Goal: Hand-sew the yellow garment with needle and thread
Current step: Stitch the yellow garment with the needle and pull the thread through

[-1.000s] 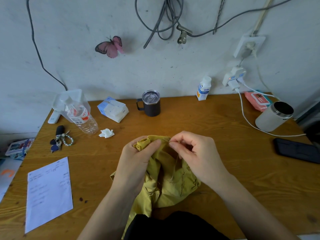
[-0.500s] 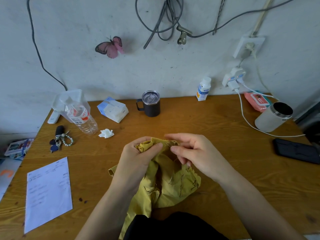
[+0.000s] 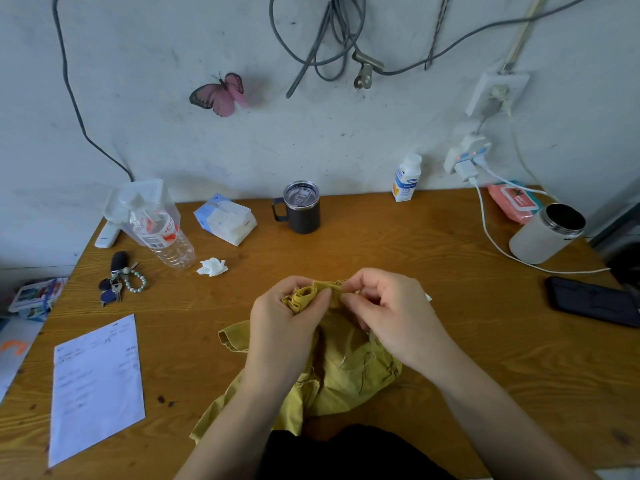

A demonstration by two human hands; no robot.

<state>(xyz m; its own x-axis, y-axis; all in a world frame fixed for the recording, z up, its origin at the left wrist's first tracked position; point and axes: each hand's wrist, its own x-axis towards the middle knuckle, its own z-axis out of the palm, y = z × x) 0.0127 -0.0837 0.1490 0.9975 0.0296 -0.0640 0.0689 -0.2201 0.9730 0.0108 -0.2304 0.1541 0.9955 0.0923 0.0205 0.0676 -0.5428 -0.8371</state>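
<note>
A person sits at a wooden desk (image 3: 415, 244) and works on a yellow garment (image 3: 339, 372). The garment lies crumpled on the near middle of the desk, and its lower part hangs over the near edge toward the person's lap.

The left hand (image 3: 280, 327) holds a bunched fold of the garment's upper edge raised off the desk. Its grip is closed, with the thumb pressed against the cloth. The right hand (image 3: 391, 317) meets it just beside that fold. Its fingers are curled in a tight grip and its fingertips pinch at the same raised edge.

Judging by this pose, the sewing looks to be mid-stitch along that edge, neither just started nor finished. No finished row of stitches can be seen, so it is unclear how much of the seam is done or left.

The needle cannot be made out: it is either hidden inside the right hand's pinch or too fine to see. A faint pale line over the cloth below the hands may be thread, but this is uncertain. The hands cover the spot being sewn. The backs of both hands face the camera, which hides most of the fingertips.

A lidded dark mug (image 3: 302, 207) stands well apart at the back of the desk. A printed sheet of paper (image 3: 97, 386) lies to the left.
</note>
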